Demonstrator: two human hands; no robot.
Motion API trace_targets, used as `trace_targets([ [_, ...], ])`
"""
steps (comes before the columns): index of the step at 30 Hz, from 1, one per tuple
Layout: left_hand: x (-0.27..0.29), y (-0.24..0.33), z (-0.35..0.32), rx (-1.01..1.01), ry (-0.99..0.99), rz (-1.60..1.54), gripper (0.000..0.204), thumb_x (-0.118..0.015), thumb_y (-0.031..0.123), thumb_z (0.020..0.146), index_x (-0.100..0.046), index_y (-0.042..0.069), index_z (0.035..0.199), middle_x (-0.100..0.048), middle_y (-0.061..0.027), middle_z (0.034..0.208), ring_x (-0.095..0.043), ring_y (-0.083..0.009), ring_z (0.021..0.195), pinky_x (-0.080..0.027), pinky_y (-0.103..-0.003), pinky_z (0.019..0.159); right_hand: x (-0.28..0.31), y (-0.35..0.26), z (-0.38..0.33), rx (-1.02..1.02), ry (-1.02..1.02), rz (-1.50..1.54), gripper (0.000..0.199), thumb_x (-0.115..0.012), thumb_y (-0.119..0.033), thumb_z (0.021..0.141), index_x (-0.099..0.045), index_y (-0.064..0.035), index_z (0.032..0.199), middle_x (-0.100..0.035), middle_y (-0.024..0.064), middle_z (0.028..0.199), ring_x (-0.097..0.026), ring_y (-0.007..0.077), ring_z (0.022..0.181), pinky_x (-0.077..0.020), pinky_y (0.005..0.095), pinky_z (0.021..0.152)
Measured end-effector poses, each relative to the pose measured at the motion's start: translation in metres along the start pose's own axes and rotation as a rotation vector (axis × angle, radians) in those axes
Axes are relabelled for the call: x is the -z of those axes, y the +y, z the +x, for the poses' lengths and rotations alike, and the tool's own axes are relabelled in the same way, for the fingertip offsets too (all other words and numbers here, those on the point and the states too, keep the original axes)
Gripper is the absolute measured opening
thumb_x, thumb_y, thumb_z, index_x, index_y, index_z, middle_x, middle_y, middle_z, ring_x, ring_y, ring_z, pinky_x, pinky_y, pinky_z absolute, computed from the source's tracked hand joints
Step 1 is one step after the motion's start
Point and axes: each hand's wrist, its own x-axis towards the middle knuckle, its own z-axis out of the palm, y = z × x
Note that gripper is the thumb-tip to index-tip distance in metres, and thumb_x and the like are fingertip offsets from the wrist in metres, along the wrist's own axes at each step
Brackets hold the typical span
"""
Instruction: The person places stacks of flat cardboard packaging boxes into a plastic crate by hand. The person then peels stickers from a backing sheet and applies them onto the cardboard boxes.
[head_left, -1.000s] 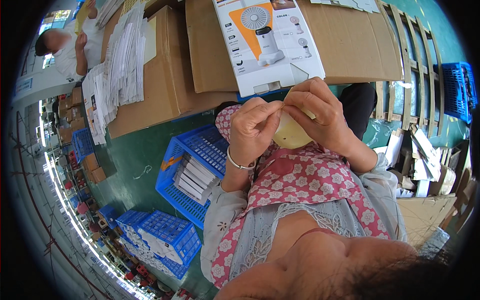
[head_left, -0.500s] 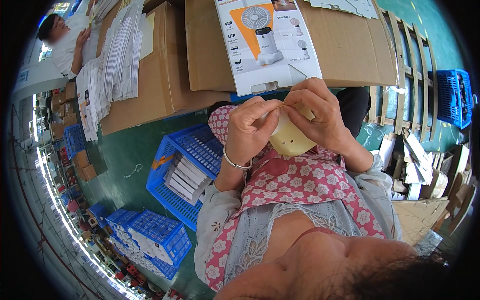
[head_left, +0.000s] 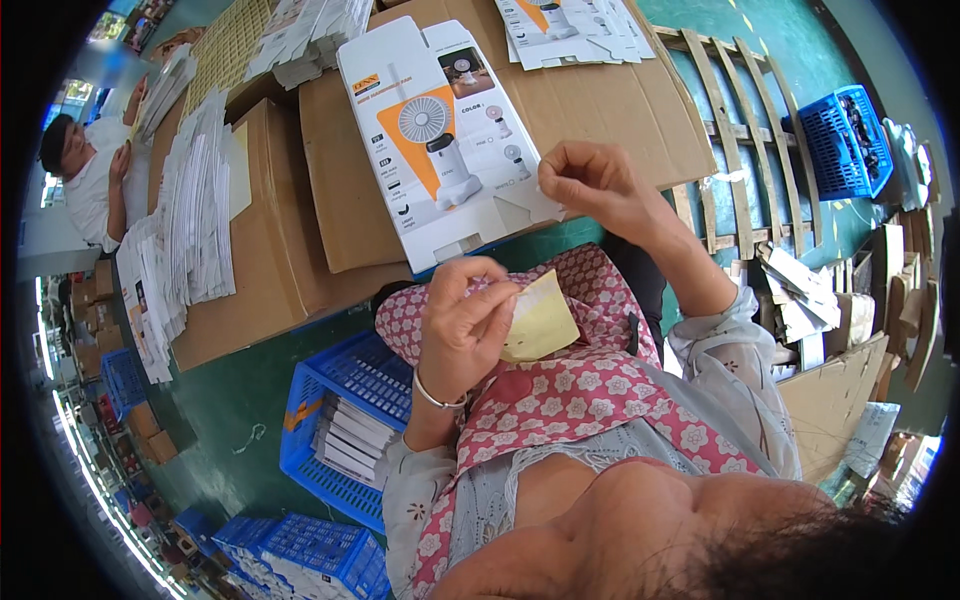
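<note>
My left hand [head_left: 462,322] pinches a small pale yellow sheet [head_left: 541,322] by its upper left edge, above my lap. The sheet hangs slightly bent, with a whitish patch near the top. My right hand [head_left: 600,190] is closed in a pinch at the lower right edge of a flat white box [head_left: 465,215]. Whatever is between those fingertips is too small to make out. Printed with a white hand fan on an orange shape, the box lies flattened on a brown carton [head_left: 590,110], its cut-out flap end toward me.
More flattened fan boxes [head_left: 580,35] lie at the carton's far right. Rows of folded white boxes [head_left: 195,210] stand at left, near a person in white [head_left: 95,165]. A blue crate [head_left: 300,455] of white boxes sits below left. Wooden pallet [head_left: 735,150] and another blue crate [head_left: 825,150] are at right.
My hands have parted. The right has moved from the yellow sheet to the box's edge, while the left keeps the sheet, lower and further left. The whole view has also shifted.
</note>
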Motion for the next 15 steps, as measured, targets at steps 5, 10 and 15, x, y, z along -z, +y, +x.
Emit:
trace_targets([
  [5, -0.015, 0.002, 0.006, -0.125, 0.018, 0.220, 0.005, -0.068, 0.004, 0.076, -0.067, 0.004, 0.081, -0.048, -0.0157, 0.137, -0.033, -0.0371, 0.134, -0.024, -0.049, 0.110, 0.014, 0.002, 0.024, 0.185, -0.002, -0.404, 0.007, -0.061, -0.010, 0.088, -0.061, -0.0032, 0.087, -0.050, 0.0057, 0.109, -0.050, 0.0108, 0.091, -0.0402, 0.0254, 0.076],
  [10, -0.025, 0.001, 0.007, -0.093, 0.006, 0.350, 0.003, -0.066, 0.005, 0.077, -0.067, 0.004, 0.080, -0.049, -0.0144, 0.136, -0.034, -0.0375, 0.134, -0.019, -0.051, 0.111, 0.013, 0.004, 0.036, 0.283, -0.037, -0.573, 0.007, -0.064, -0.010, 0.082, -0.064, -0.0033, 0.084, -0.053, 0.0074, 0.108, -0.054, 0.0182, 0.092, -0.0449, 0.0301, 0.076],
  [15, -0.026, 0.004, 0.007, -0.071, 0.015, 0.354, 0.005, -0.066, 0.005, 0.077, -0.069, 0.004, 0.081, -0.051, -0.0141, 0.136, -0.035, -0.0372, 0.134, -0.020, -0.050, 0.111, 0.007, 0.007, 0.038, 0.345, -0.021, -0.634, 0.004, -0.065, -0.005, 0.079, -0.063, -0.0021, 0.080, -0.052, 0.0086, 0.107, -0.055, 0.0206, 0.092, -0.0461, 0.0313, 0.076],
])
